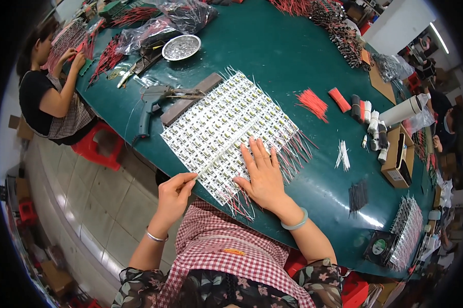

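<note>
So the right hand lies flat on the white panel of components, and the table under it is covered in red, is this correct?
Not quite: the table is covered in dark green, not red. The head view shows it. The right hand does lie flat on the white panel of components.

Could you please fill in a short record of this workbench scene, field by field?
Surface: green table
Main item: white panel of small parts with red and white wire ends along its edges
Left hand: pinching the panel's near corner
Right hand: lying flat on the panel, fingers spread
Beside the panel: glue gun, dark bar, metal bowl
Right of the panel: red wire bundle
Others: a person seated at the far left
</note>
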